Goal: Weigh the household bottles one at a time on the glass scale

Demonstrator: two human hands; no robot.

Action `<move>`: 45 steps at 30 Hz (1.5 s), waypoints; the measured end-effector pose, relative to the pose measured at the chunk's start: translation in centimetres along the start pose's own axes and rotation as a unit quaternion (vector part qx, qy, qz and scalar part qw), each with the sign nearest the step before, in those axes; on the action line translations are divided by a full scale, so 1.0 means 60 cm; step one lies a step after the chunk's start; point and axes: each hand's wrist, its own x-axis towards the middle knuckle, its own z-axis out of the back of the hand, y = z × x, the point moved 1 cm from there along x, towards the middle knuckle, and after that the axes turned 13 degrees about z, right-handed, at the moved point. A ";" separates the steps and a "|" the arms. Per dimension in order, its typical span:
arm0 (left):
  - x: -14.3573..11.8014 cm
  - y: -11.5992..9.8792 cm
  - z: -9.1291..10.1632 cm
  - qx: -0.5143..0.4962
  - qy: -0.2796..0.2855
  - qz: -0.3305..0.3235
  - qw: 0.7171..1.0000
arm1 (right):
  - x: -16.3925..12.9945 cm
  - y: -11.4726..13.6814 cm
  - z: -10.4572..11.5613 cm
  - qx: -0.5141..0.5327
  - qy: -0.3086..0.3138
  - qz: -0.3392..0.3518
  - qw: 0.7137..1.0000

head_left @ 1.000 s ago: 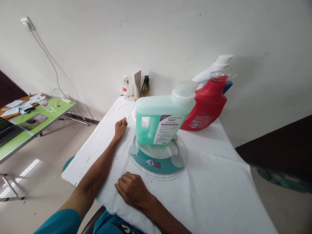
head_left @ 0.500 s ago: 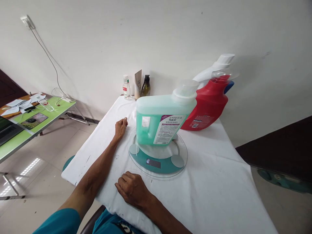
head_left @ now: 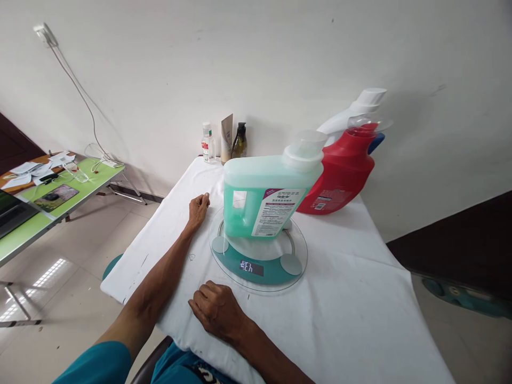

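Observation:
A jug of pale green liquid (head_left: 248, 184), with a white cap and a printed label, stands upright on a round glass scale (head_left: 272, 278). Lit digits show on the scale's dark display (head_left: 252, 268). My left hand (head_left: 199, 209) rests on the white cloth just left of the scale, fingers curled closed, holding nothing I can see. In front of the scale, near the table's edge, my right hand (head_left: 218, 306) lies as a loose fist with nothing visible in it. Neither hand touches the jug.
Behind the jug stand a red detergent bottle (head_left: 340, 176) and a white bottle (head_left: 338, 121). By the wall are a small clear bottle (head_left: 207, 144), a tube (head_left: 226, 140) and a dark pump bottle (head_left: 239, 143). Off left is a green table (head_left: 90, 170) with papers and a laptop.
Larger digits now show on the scale's display, where only a small mark was lit before. Both hands and the jug have stayed in place.

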 end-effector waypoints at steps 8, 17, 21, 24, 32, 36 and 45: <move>-0.001 -0.001 0.001 0.020 -0.001 -0.004 1.000 | -0.002 0.000 -0.002 -0.003 0.004 0.001 1.000; -0.001 -0.002 0.002 0.045 -0.001 0.002 0.999 | -0.003 -0.001 -0.002 0.002 0.011 0.000 1.000; -0.003 -0.004 0.002 0.045 -0.001 0.001 0.999 | -0.002 -0.001 -0.002 -0.004 -0.002 0.001 1.000; -0.003 -0.006 0.002 0.038 0.000 0.000 0.999 | -0.002 0.000 -0.003 -0.004 -0.003 0.004 1.000; -0.003 -0.004 0.002 0.041 0.000 -0.005 0.999 | -0.003 -0.001 -0.002 -0.004 0.001 0.002 1.000; -0.004 -0.006 0.002 0.048 -0.002 -0.004 0.999 | -0.004 -0.001 -0.004 -0.001 0.011 0.005 1.000; -0.004 -0.005 0.001 0.052 0.001 -0.002 0.999 | -0.002 0.000 -0.001 -0.014 -0.001 0.009 1.000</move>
